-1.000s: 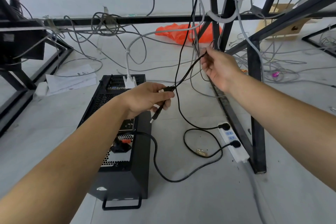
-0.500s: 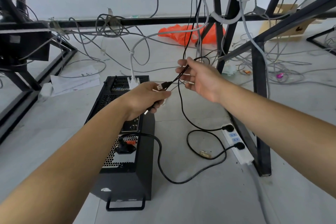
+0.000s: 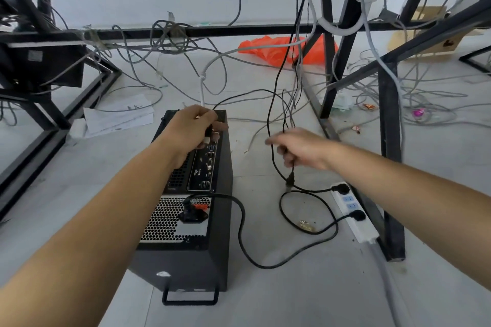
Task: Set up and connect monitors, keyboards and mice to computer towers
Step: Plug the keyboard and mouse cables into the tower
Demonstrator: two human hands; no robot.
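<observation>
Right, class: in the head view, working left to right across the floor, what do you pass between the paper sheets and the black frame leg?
sheets of paper → computer tower → right hand, holding a black cable → power strip → black frame leg

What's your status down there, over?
Left hand pinches black plug at rear ports of computer tower. Right hand holds second cable. Loose cables all around.

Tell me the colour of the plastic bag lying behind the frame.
The bag is orange; head view.
</observation>
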